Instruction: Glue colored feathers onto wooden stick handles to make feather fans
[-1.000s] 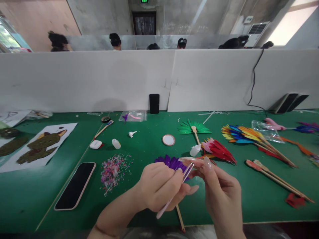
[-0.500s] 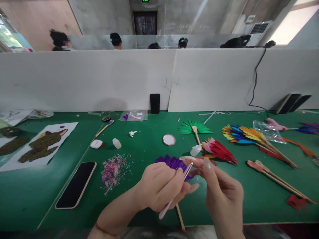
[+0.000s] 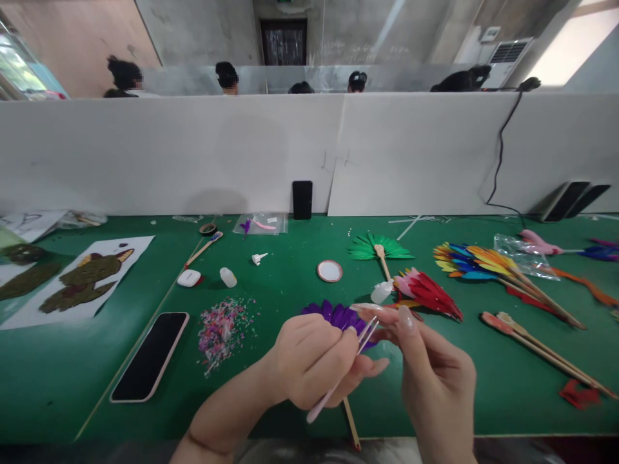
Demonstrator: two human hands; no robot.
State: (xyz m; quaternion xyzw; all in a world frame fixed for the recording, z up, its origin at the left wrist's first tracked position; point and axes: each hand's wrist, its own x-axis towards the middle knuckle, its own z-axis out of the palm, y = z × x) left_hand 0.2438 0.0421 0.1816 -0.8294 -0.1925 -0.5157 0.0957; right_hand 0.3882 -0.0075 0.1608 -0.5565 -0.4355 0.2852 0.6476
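Observation:
My left hand (image 3: 314, 361) is closed around pale pink tweezers (image 3: 323, 407), whose two tips stand slightly apart and point up to the right. Close by, my right hand (image 3: 430, 367) is bent with thumb and fingers pinched together near those tips. Whatever may lie between its fingers is too small or hidden to make out. Below and behind both hands lies a fan of purple petals (image 3: 325, 313) on a wooden stick (image 3: 351, 425), partly covered by them. A small white glue bottle (image 3: 382, 292) lies just beyond the right fingers.
Left of my hands are pink and purple flakes (image 3: 225, 332) and a phone (image 3: 149, 357). Farther back sit a round white lid (image 3: 329, 270), a bottle (image 3: 227, 278) and a green fan (image 3: 380, 248). Colourful petal fans (image 3: 476, 261) and wooden sticks (image 3: 541, 348) lie right. A white partition (image 3: 193, 154) stands behind.
The tweezer tips have spread farther apart. Both hands keep nearly the same place, and the whole view has shifted slightly.

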